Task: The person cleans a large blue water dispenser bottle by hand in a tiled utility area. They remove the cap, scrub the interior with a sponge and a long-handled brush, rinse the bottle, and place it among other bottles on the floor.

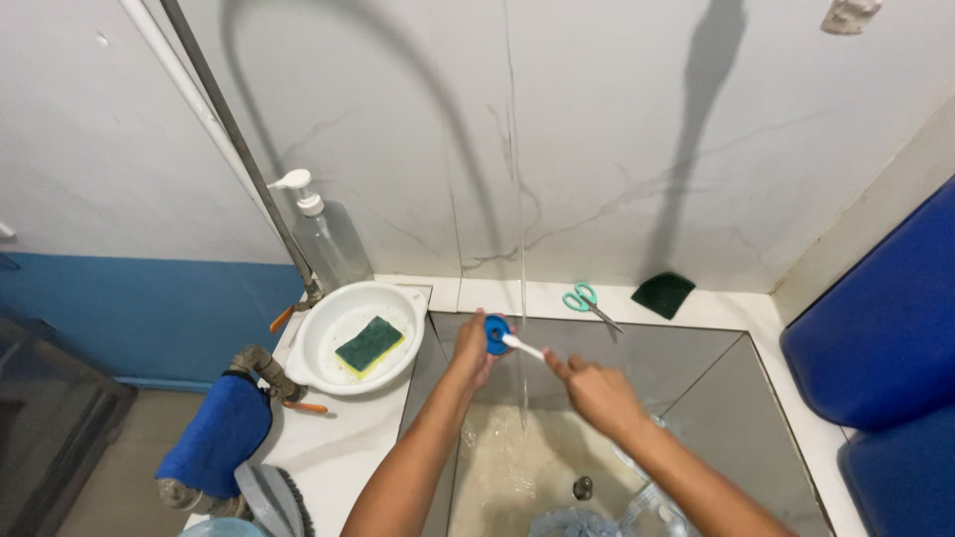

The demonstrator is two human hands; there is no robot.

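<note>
My left hand holds a small round blue cap-like piece over the sink, under a thin stream of water. My right hand grips a thin white stick-like handle whose tip touches the blue piece. Both hands are above the metal sink basin, which has a wet bottom and a drain.
A white basin holding a green-and-yellow sponge sits at the left, with a clear pump bottle behind it. Green-handled scissors and a dark green scrub pad lie on the back ledge. A blue container stands at the right. Clear items lie in the sink.
</note>
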